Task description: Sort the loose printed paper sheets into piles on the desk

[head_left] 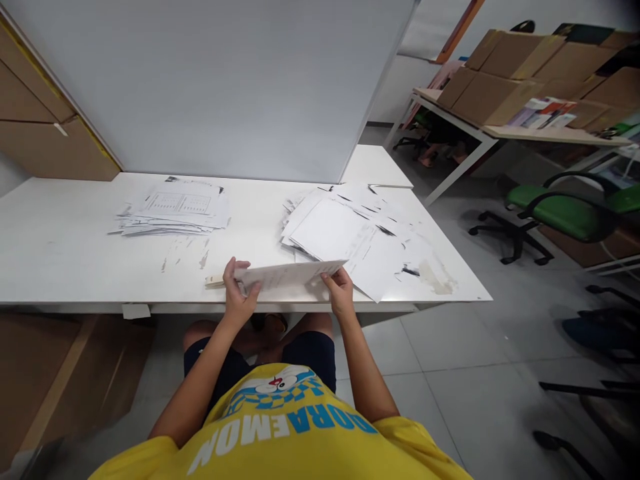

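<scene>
Both of my hands hold one printed sheet of paper (290, 273) just above the front edge of the white table (60, 247). My left hand (237, 293) grips its left end, thumb on top. At the sheet's right end, my right hand (340, 290) pinches the corner. The sheet is seen nearly edge-on, tilted toward me. A loose spread pile of white papers (345, 230) lies right behind the right hand. A second stack of printed papers (173, 210) rests on the table's far left.
A large white board (225, 80) leans upright behind the table. A small pale object (214, 281) lies by my left hand. To the right stand a green office chair (560, 213) and another table with cardboard boxes (505, 73).
</scene>
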`<action>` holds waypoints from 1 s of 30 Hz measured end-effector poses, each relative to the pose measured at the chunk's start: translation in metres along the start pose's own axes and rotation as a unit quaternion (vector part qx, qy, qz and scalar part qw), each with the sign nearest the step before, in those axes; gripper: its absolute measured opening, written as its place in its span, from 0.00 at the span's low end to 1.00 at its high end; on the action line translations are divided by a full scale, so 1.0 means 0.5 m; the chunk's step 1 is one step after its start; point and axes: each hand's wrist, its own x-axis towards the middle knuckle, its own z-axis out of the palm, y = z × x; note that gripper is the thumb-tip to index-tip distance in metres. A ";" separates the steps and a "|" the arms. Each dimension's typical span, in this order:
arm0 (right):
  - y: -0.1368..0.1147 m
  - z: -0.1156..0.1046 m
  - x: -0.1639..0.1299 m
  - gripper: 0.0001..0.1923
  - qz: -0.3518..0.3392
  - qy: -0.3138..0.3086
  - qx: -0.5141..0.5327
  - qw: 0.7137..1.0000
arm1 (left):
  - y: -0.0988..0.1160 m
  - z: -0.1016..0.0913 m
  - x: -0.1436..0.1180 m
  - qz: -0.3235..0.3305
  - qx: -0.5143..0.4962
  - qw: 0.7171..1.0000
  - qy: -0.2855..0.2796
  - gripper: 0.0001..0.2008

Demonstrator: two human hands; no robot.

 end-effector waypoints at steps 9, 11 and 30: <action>-0.016 -0.011 -0.007 0.15 -0.002 0.022 -0.005 1.000 | 0.010 0.014 0.000 -0.064 -0.046 0.997 0.010 0.30; -0.023 -0.016 -0.013 0.14 -0.018 0.042 -0.006 0.999 | 0.028 0.022 -0.002 -0.069 -0.037 0.996 0.042 0.31; -0.083 -0.064 -0.044 0.23 0.156 -0.076 -0.045 0.984 | 0.078 -0.026 0.035 -0.193 0.089 0.977 -0.019 0.27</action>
